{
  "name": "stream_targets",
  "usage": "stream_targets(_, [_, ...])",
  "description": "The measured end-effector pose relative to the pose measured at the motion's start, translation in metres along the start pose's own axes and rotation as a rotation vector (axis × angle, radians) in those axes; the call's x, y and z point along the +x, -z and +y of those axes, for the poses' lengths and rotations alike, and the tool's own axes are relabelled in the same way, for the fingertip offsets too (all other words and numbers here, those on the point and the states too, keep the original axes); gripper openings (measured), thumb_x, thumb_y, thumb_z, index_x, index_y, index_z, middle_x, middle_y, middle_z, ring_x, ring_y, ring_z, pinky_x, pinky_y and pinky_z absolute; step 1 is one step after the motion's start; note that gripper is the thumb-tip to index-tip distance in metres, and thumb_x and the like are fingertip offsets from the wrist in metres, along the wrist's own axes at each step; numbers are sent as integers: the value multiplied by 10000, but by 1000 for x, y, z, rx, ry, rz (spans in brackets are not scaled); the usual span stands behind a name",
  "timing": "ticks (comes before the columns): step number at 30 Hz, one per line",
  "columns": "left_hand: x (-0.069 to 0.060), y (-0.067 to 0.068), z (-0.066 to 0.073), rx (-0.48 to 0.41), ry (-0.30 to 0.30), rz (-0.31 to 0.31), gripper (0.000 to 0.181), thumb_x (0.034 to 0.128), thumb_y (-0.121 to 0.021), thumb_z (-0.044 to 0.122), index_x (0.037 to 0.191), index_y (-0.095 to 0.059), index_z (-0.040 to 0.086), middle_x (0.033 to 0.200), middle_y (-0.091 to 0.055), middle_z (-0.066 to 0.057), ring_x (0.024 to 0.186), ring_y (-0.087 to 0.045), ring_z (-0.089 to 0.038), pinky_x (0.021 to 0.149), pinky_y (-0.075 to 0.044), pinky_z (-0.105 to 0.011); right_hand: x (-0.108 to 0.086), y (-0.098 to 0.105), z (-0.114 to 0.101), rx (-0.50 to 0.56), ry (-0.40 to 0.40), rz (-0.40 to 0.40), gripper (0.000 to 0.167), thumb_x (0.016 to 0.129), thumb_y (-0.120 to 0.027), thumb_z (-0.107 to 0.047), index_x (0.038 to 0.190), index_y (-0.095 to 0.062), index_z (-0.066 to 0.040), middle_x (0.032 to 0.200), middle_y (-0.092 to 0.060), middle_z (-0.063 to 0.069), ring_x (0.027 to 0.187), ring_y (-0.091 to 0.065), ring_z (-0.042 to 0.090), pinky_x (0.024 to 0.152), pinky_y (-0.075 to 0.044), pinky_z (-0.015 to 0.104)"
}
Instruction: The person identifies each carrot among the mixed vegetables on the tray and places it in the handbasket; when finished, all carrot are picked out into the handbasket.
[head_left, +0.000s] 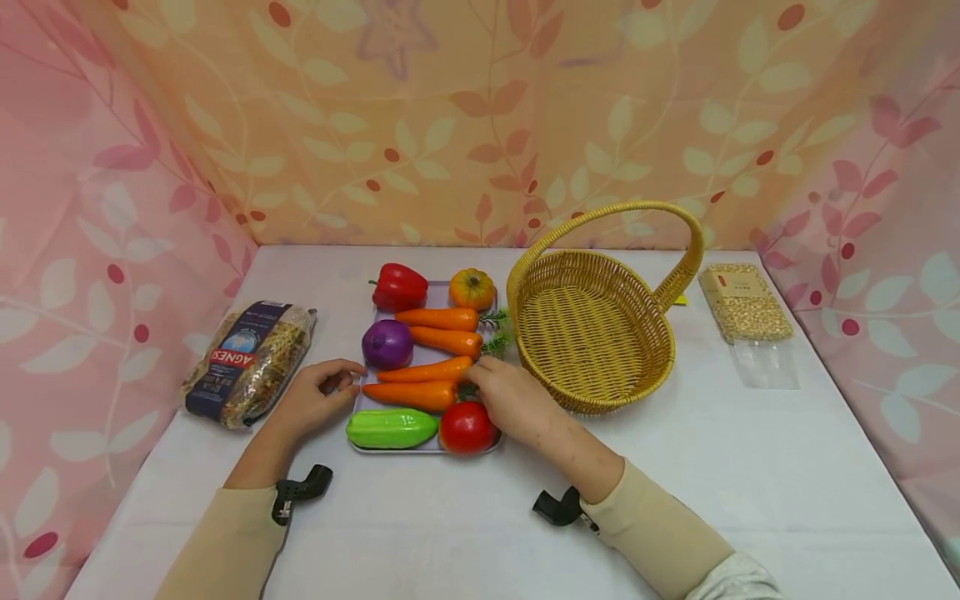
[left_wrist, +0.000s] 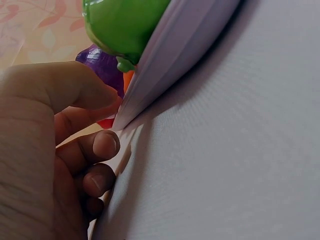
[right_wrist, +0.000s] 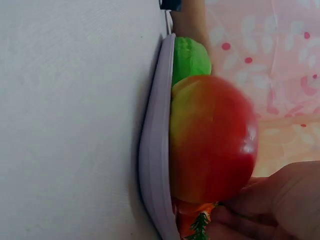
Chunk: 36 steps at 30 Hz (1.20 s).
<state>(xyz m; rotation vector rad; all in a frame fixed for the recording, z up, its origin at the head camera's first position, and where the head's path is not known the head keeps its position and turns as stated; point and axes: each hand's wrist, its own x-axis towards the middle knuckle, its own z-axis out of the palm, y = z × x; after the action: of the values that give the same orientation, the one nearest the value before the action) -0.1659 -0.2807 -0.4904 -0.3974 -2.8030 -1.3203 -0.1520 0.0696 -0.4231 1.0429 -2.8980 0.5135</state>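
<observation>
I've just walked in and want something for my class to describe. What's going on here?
A person has both bare hands at a tray of produce. The right hand is at the right ends of the two nearer carrots, beside a round red fruit; I can't tell whether it grips one. The left hand is loosely curled at the tray's left edge. All four carrots lie on the tray at this moment. A wicker basket stands to its right, handle up.

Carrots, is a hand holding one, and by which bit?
The right hand seems to pinch the third carrot from the back at its thick end, nearest the basket; the exact spot is hidden.
</observation>
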Motion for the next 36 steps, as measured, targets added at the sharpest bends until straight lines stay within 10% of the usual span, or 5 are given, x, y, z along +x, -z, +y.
stream_targets(10, [1,1,1,-7,-8,9,181,923,-728,57,1089,-745,126,803,-535,-19,779,-497,-188,701,-393,-259,1,8,-4,150,148,200,364,905,-769,-25,1244,-682,-123,1170,-595,19,1132,-592,166,992,-487,287])
stream_targets(26, [4,1,3,-20,-32,15,186,912,-732,46,1083,-746,119,790,-532,-21,751,-485,-191,672,-384,-277,-8,28,-3,66,432,503,339,824,-858,-60,1143,-748,-29,958,-558,55,816,-557,154,726,-502,190])
stream_targets(36, [1,1,2,-11,-9,3,172,923,-727,61,1084,-745,120,788,-531,-25,745,-485,-197,664,-382,-282,-28,70,-1,228,440,708,302,790,-855,19,1076,-758,39,925,-606,101,753,-575,192,673,-517,226])
